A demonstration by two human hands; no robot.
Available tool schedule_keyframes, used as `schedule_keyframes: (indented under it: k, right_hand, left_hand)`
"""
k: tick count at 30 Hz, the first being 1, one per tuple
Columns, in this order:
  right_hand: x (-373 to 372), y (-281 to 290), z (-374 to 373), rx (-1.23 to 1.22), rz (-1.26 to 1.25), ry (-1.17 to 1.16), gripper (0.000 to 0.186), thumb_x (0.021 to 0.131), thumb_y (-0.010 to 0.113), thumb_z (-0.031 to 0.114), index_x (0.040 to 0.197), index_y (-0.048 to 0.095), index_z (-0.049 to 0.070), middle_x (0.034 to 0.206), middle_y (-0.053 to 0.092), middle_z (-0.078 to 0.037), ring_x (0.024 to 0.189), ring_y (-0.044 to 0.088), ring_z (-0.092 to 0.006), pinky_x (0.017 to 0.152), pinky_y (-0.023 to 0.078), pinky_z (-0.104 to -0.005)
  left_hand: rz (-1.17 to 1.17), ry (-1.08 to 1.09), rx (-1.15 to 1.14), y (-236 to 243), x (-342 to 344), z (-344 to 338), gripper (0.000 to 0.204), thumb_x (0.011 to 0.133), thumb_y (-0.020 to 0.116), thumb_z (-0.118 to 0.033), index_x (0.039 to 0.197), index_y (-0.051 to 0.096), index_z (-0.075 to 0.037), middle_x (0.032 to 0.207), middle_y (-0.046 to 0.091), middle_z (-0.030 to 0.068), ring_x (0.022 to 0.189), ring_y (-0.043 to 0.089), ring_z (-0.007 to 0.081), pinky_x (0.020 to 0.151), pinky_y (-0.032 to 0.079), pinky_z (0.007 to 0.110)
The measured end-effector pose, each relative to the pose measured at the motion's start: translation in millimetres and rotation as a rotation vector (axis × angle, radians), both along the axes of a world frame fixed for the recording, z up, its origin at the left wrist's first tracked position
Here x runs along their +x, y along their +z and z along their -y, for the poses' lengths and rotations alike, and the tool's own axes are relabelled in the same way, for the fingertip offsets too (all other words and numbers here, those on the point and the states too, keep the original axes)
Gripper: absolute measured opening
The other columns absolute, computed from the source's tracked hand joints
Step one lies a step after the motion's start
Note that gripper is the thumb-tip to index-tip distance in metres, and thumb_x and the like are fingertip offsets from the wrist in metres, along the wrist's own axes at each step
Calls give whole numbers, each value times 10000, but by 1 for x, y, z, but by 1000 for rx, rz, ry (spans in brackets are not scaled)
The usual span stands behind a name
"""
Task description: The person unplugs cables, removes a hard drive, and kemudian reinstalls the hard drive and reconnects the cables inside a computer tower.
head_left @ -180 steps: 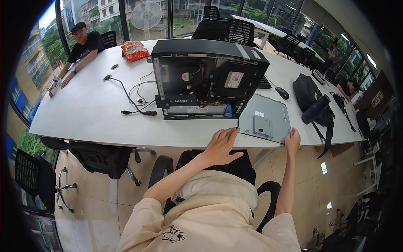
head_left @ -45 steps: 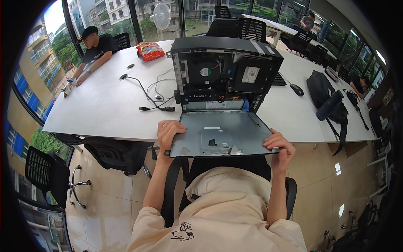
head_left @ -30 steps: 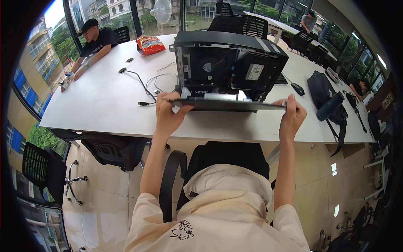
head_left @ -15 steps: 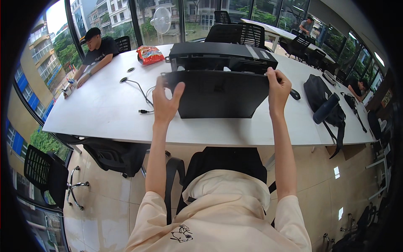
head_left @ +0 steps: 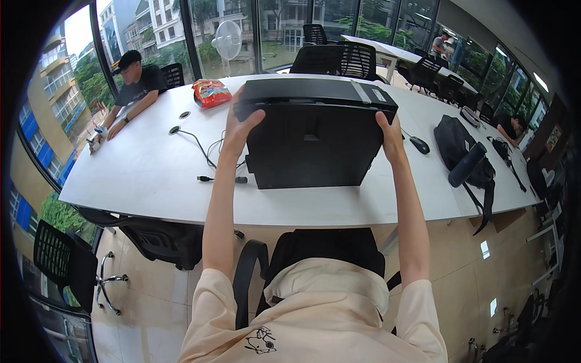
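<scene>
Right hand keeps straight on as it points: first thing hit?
Likely the black computer case, at its upper right corner; the right hand already appears to touch it there, though depth is hard to judge.

Both bare arms [head_left: 221, 206] reach forward: bare left hand [head_left: 241, 127] clasping, thumb angled inward; bare right hand [head_left: 390, 132] clasping, thumb up!

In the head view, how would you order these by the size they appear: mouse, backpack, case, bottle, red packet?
Largest to smallest:
1. Case
2. Backpack
3. Bottle and red packet: too alike to rank
4. Mouse
</scene>
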State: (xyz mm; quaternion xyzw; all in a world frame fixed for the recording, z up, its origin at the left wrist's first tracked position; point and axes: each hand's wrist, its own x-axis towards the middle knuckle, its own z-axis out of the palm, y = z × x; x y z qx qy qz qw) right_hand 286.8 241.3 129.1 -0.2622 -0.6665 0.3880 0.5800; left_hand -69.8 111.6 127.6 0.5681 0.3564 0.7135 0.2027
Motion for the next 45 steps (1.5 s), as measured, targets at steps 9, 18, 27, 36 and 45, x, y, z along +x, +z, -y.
schedule_keyframes:
  k: [9, 18, 27, 36, 45]
  right_hand:
    - [-9, -9, -13, -32, -56, 25, 849, 937, 752, 588, 1457, 527, -43, 1360, 625, -156, 1265, 579, -251, 1128, 409, -354]
    - [-5, -8, -10, -50, -50, -13, 811, 920, 757, 618, 1373, 593, -34, 1265, 665, -127, 1169, 613, -214, 1043, 459, -330]
    - [3, -11, 2, 274, -67, -219, 668, 1024, 657, 501, 1450, 548, -2, 1420, 608, -148, 1358, 533, -262, 1147, 392, -387]
    - [-112, 112, 88, 896, 577, -132, 602, 909, 773, 535, 1259, 735, 48, 1392, 665, -201, 1324, 602, -376, 1139, 445, -484]
    - [-228, 109, 52, 519, 1020, 41, 1275, 623, 627, 1003, 1471, 630, 51, 1387, 661, -279, 1306, 635, -423, 1120, 490, -492]
  left_hand:
    - [-16, 45, -26, 8, 2, 5, 854, 862, 896, -380, 1497, 501, 31, 1402, 610, 119, 1311, 560, 204, 1140, 406, 335]
    - [-8, 75, -71, -13, -6, -11, 900, 884, 865, -441, 1536, 465, 34, 1441, 593, 139, 1355, 537, 228, 1164, 388, 350]
    - [-314, 222, -240, -71, -22, 26, 1053, 855, 862, -476, 1630, 316, -16, 1505, 545, 228, 1418, 520, 332, 1211, 358, 439]
    - [-418, 657, -220, -168, -65, 99, 482, 852, 648, -41, 1330, 678, -89, 1280, 623, 150, 1237, 569, 311, 1057, 423, 453]
    - [-909, 763, -396, -182, -62, 91, 327, 899, 743, -134, 1226, 741, -126, 1405, 548, 125, 1349, 456, 348, 1106, 351, 526]
